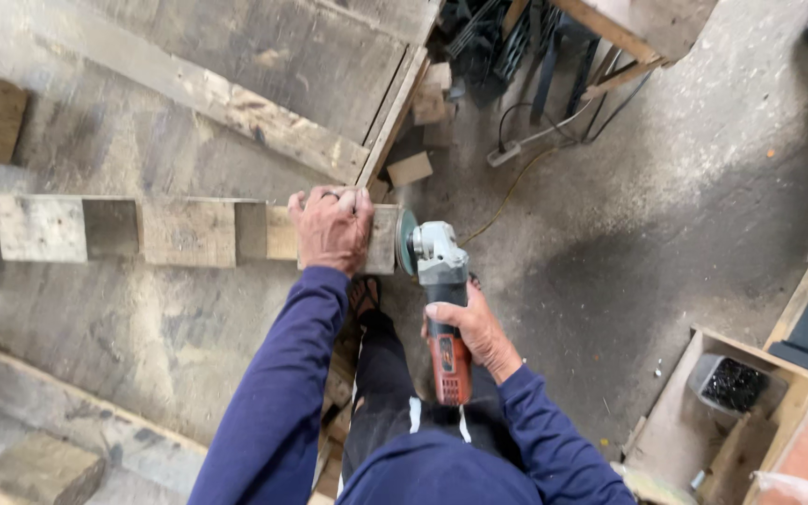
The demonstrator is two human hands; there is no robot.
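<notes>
A long notched wooden beam (189,232) lies across a worn plywood bench top (142,318). My left hand (332,228) presses flat on the beam near its right end, fingers curled over the far edge. My right hand (475,329) grips the red handle of an angle grinder (441,281). Its grey head and disc (406,241) sit against the beam's right end face. Both arms wear dark blue sleeves.
A diagonal wooden batten (236,103) crosses the bench behind the beam. Wood offcuts (411,169) and a power strip with yellow cable (505,152) lie on the concrete floor. A wooden box holding a grey tub of dark screws (729,382) stands at lower right. Timber blocks (41,465) sit lower left.
</notes>
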